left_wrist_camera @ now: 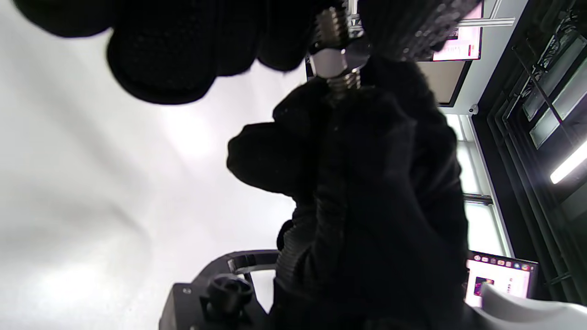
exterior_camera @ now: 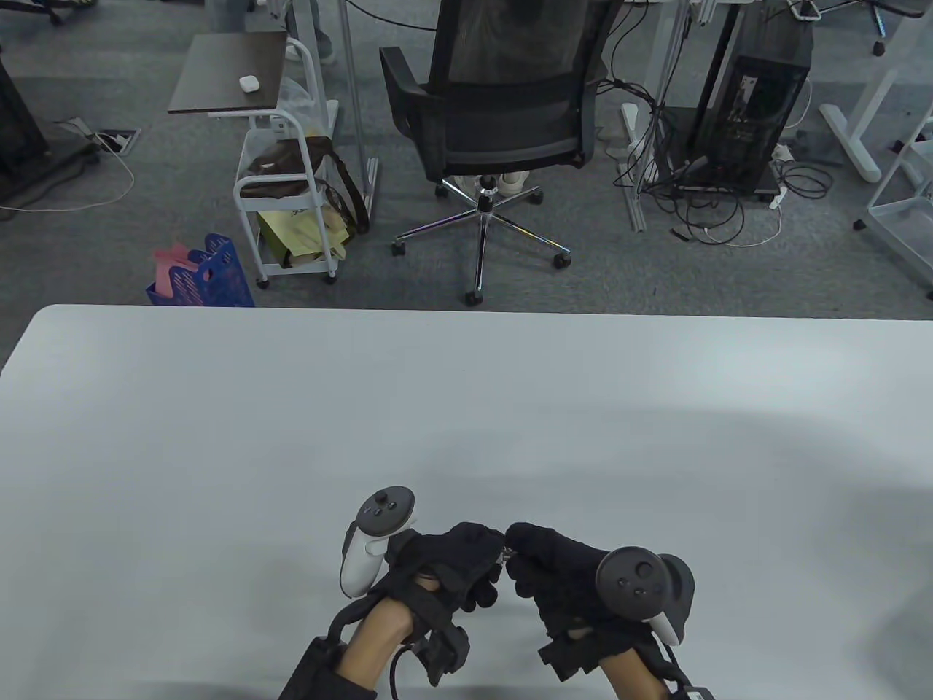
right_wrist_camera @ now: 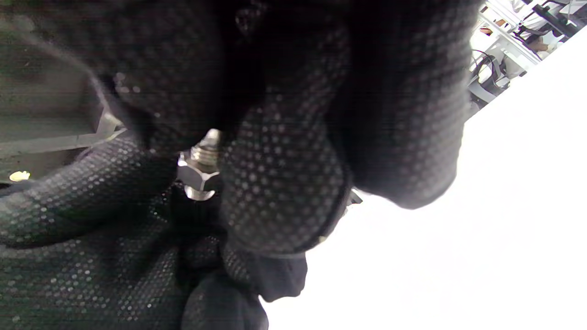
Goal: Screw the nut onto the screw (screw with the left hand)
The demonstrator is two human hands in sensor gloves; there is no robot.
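Both gloved hands meet just above the white table point(exterior_camera: 291, 437) near its front edge. A silver threaded screw point(left_wrist_camera: 331, 27) carries a silver hex nut point(left_wrist_camera: 337, 62) partway along its thread. My left hand point(exterior_camera: 490, 558) pinches the nut between its fingertips point(left_wrist_camera: 403, 27). My right hand point(exterior_camera: 523, 548) grips the screw's other end, which is hidden in its fingers. In the right wrist view the nut point(right_wrist_camera: 197, 176) and the thread point(right_wrist_camera: 207, 145) show between dotted glove fingers point(right_wrist_camera: 284, 183). In the table view only a glint of the screw point(exterior_camera: 505, 558) shows.
Past the table's far edge stand a black office chair point(exterior_camera: 503, 109), a white trolley point(exterior_camera: 288, 211), a blue basket point(exterior_camera: 208, 273) and a computer tower point(exterior_camera: 751, 117) with cables.
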